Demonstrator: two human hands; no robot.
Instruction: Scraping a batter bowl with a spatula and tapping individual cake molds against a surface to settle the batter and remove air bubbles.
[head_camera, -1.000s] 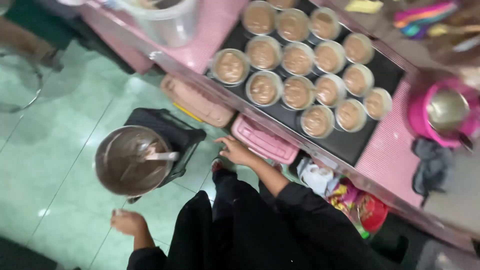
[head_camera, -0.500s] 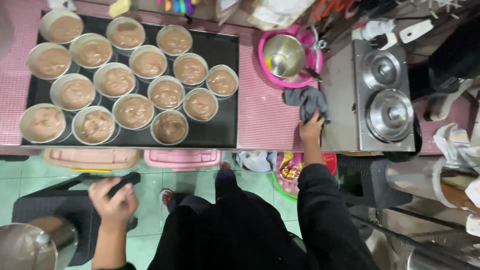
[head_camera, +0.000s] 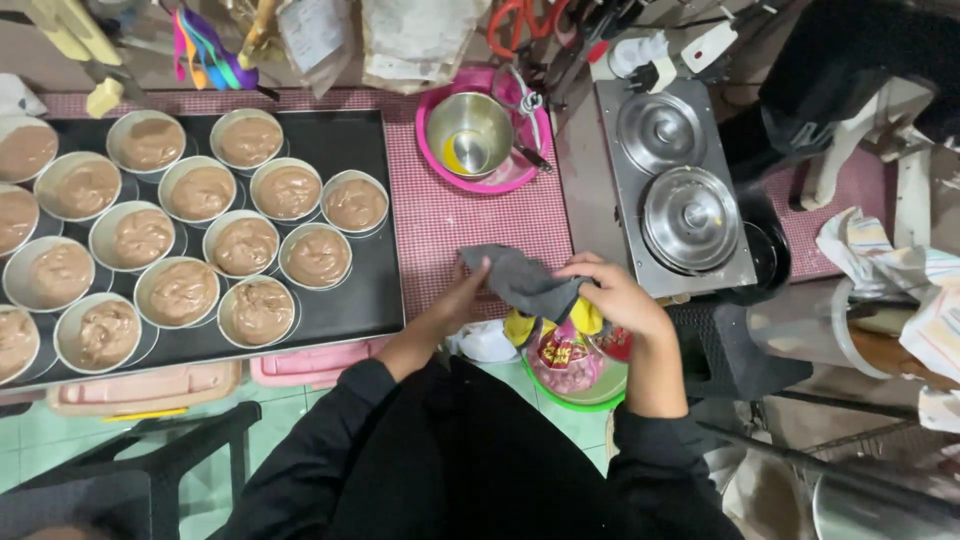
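Cloth (head_camera: 525, 283), grey and crumpled, is now up off the worktop (head_camera: 470, 215) and gripped between both hands at its front edge; half a second ago only the right hand (head_camera: 615, 297) touched it, while the left gripped a black stool on the floor. The left hand (head_camera: 462, 292) now pinches the cloth's left end and the right closes over its other end, so the work has shifted to wiping. On the tray (head_camera: 355, 300) left of it, round tins (head_camera: 245, 245) hold brown batter. A steel bowl (head_camera: 470, 132) with a yellow trace sits in a pink basin (head_camera: 505, 172) near the back edge.
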